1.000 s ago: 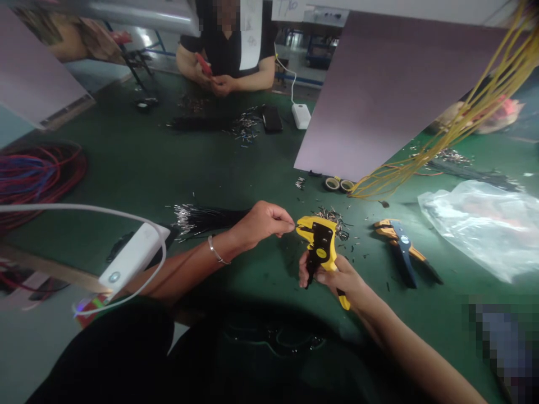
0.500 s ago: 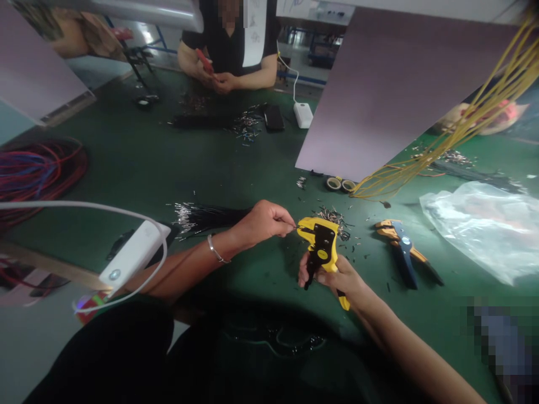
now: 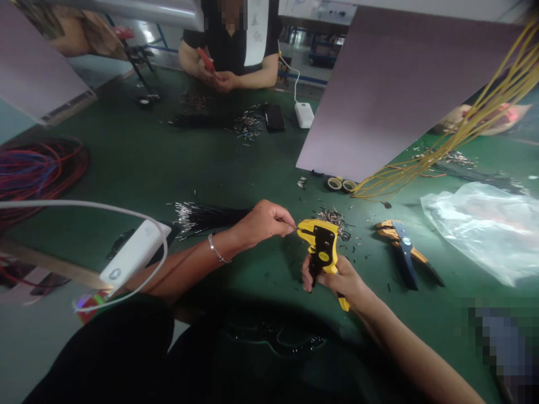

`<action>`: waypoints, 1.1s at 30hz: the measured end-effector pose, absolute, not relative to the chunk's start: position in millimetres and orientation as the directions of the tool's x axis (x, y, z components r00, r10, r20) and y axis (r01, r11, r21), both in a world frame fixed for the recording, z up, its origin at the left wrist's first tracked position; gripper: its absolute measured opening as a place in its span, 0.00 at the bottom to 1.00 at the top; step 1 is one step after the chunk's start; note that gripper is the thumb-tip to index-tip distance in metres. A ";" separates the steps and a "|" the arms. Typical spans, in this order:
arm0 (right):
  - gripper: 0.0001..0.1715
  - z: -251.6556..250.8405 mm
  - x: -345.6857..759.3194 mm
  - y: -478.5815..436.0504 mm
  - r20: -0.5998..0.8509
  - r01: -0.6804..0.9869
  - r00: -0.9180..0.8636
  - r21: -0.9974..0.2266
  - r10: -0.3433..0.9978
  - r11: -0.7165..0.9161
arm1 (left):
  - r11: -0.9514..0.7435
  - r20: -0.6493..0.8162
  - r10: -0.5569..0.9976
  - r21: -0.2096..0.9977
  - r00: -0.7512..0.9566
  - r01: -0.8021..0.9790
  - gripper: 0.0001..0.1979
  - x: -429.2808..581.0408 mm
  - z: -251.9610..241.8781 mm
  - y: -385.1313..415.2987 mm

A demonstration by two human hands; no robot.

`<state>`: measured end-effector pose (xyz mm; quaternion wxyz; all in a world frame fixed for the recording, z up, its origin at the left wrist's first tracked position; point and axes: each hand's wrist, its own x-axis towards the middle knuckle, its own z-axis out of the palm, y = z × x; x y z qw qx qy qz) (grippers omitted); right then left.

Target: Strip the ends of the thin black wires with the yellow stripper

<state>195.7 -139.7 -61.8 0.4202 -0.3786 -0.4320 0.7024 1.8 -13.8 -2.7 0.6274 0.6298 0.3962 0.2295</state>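
My right hand [image 3: 332,275] is closed around the handles of a yellow and black wire stripper [image 3: 323,241], its jaws turned to the left. My left hand [image 3: 272,220] pinches a thin dark wire [image 3: 296,228], whose tip reaches the stripper's jaws. Most of that wire is hidden by the fingers. Behind my left wrist lies a bundle of black wires [image 3: 214,216] with bare shiny ends at its left. A heap of cut wire bits [image 3: 332,217] lies just beyond the stripper's head.
A second wire stripper [image 3: 404,247], blue and orange, lies at the right near a clear plastic bag [image 3: 480,224]. Yellow wires [image 3: 455,140] hang down beside a panel [image 3: 379,90]. Tape rolls [image 3: 342,184] sit below it. A white power bank [image 3: 132,255] is at the left. Across the table, a person holds a red tool [image 3: 206,59].
The fingers of my right hand have drawn in, and the stripper's black handle sits closer to the yellow one. My left hand keeps its place.
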 end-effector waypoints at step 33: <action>0.07 -81.3 179.7 -149.4 -0.235 -0.232 -0.173 -0.934 0.957 -0.271 | 0.029 -0.189 0.767 0.965 0.613 0.262 0.03 1.2 -13.1 -7.1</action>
